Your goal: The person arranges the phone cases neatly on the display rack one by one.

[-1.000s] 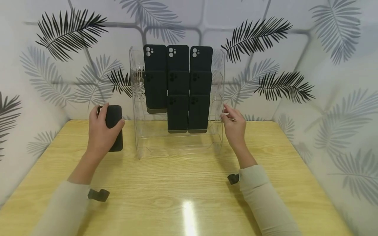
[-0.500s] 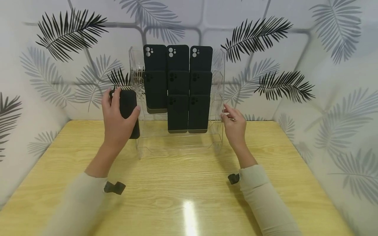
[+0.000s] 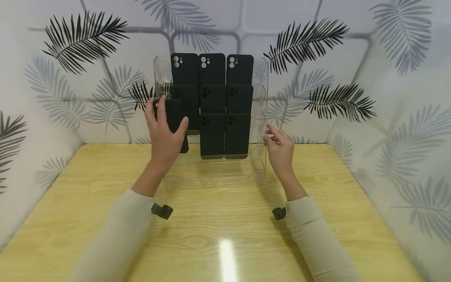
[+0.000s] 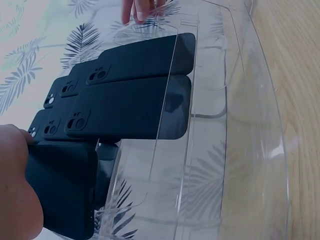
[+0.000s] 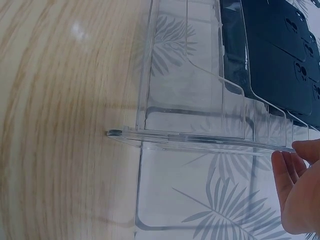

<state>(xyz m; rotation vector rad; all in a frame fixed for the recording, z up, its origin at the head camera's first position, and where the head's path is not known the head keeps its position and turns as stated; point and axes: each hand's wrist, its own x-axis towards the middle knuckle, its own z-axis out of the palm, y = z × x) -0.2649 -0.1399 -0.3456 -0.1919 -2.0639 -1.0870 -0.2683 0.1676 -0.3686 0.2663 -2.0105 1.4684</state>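
Observation:
My left hand (image 3: 163,139) grips a black phone case (image 3: 175,111) by its sides, thumb on the right edge and fingers over the top left. That case overlaps the left end of a clear acrylic display stand (image 3: 258,102), in front of a middle-tier case. In the left wrist view the held case (image 4: 65,185) hangs beside a front-tier case (image 4: 125,112). My right hand (image 3: 280,150) pinches the stand's right side panel (image 5: 200,137) between thumb and fingers. Black cases with camera cutouts stand in overlapping tiers, three across at the back, two in front (image 3: 212,137).
The stand rests near the back of a wooden table (image 3: 211,219). Behind it hangs a pale leaf-patterned backdrop (image 3: 239,23). Small black wrist cameras (image 3: 162,211) sit at both cuffs. The stand's lowest tier (image 3: 211,172) shows bare clear plastic.
My left hand has carried the phone case right and upward, from beside the stand to the front of its left end. My right hand has stayed at the side panel.

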